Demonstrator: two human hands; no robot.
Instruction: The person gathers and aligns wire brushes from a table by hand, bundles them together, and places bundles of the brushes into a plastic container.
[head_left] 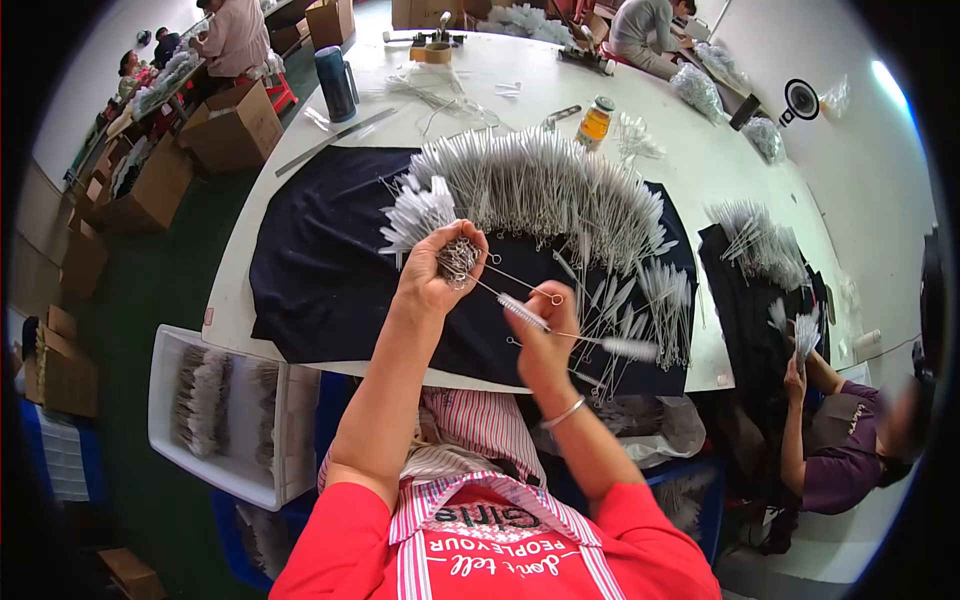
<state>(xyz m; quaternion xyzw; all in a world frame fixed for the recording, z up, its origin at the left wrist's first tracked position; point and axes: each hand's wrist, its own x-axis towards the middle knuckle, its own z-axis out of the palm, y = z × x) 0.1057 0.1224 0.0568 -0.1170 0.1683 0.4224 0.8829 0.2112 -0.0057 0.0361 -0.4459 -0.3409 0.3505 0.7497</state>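
Note:
A bundle of wire-handled brushes (420,212) is wrapped in my left hand (440,268), with its looped wire ends toward me and white bristles pointing away. To its right, my right hand (545,340) is closed around a few single brushes (628,348), their wires pointing different ways. Many more white brushes (540,175) lie fanned in an arc on the dark cloth (320,250) beyond both hands. A looser group of brushes (665,300) lies to the right of my right hand.
On the white table (400,90) stand a dark bottle (337,84), a jar (595,122) and a tape roll (432,53). A white bin (230,410) of brushes is below left. At right, a co-worker (840,440) holds brushes (805,335). Other people sit farther back.

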